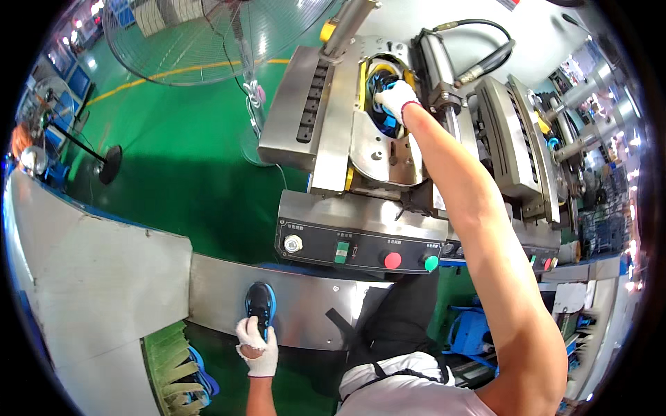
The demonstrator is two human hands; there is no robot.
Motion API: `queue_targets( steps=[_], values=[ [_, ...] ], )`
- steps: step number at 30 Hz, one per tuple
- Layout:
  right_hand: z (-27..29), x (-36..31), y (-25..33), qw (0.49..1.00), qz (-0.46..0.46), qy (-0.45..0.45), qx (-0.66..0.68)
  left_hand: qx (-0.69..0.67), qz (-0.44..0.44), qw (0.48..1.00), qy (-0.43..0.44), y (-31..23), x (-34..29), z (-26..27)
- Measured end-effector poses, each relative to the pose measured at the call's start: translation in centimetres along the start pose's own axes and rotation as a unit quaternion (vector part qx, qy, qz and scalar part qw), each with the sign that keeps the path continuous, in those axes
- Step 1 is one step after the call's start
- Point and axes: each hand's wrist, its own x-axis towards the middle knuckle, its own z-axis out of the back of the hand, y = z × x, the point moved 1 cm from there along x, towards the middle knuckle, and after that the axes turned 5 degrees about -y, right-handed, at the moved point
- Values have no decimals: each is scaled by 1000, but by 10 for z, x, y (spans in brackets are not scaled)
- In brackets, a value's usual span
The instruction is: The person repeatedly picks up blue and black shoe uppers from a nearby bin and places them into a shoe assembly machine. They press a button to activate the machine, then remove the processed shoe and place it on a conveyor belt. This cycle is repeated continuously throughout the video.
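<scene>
- The left hand (259, 352), in a white knit glove, has its fingers grasping the rear end of a black shoe (260, 301), thumb on one side and the others across the opening.
- The right hand (394, 99), gloved alike with a red cuff, is inside the machine's opening, its fingers on a blue-and-black piece (390, 123); I cannot tell whether they grip it or merely rest there.
- The shoe lies straight ahead of the left fingers, long axis running away from the person, toe toward the machine; the left hand is much the nearer, while the opening sits well apart, ahead and to the right.
- The shoe has a dark upper, rounded toe and bright blue sole edge, and rests on a smooth, dull-shining metal table (305, 305).
- Beyond it stands a black control panel (361, 246) with round red and green buttons.
- Above that, the machine (298, 104) shows brushed metal blocks, yellow edging and a curved plate.
- Farther left, a round wire-caged fan (208, 66) stands over glossy green floor (201, 187).
</scene>
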Motion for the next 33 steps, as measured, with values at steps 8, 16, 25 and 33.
queue_targets(
  steps=[8, 16, 25, 33],
  values=[
    [82, -178, 9, 946, 187, -125, 233, -111, 90, 990, 13, -47, -9, -4],
    [49, -386, -207, 935, 332, -25, -117, -32, -321, 941, 98, -36, 12, 7],
    [118, -473, -235, 936, 241, 174, 186, -160, -402, 894, 113, -201, 21, 32],
    [151, -600, -322, 939, 35, -73, 335, -251, -597, 725, 236, -436, -104, 3]
  ],
)
